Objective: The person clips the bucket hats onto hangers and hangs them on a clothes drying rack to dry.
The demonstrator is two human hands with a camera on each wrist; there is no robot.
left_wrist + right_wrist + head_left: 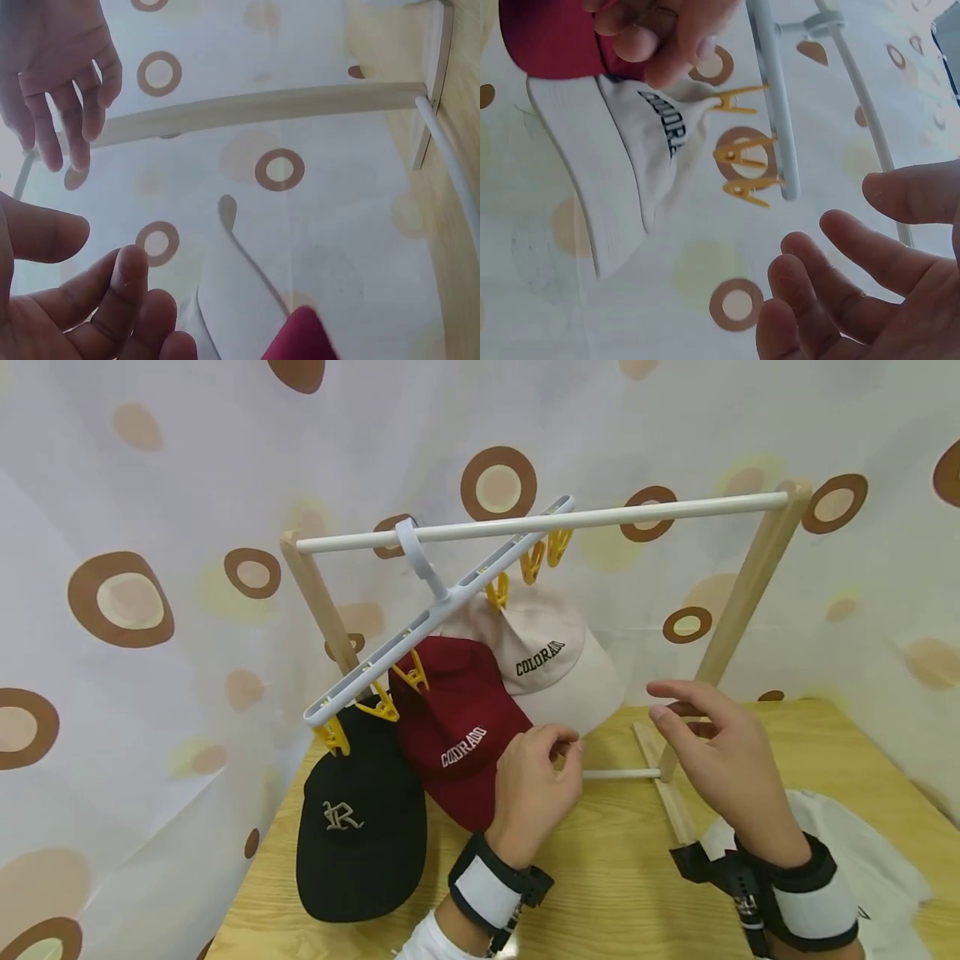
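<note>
I saw soft, even light and faint shadows; wrist views were hazy, near fingers blurred, edges bowed.

My head camera looks forward and down over the pale wooden table. Both wrist cameras sit close by my fingers, looking upward; the right one shares the cream "COLORADO" cap.

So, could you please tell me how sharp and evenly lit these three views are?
Head view: even light, sharp on the caps, rail bowed by the wide lens. Left wrist view: left hand near the lens and soft, red cap blurred. Right wrist view: right hand soft, pegs fairly sharp.
</note>
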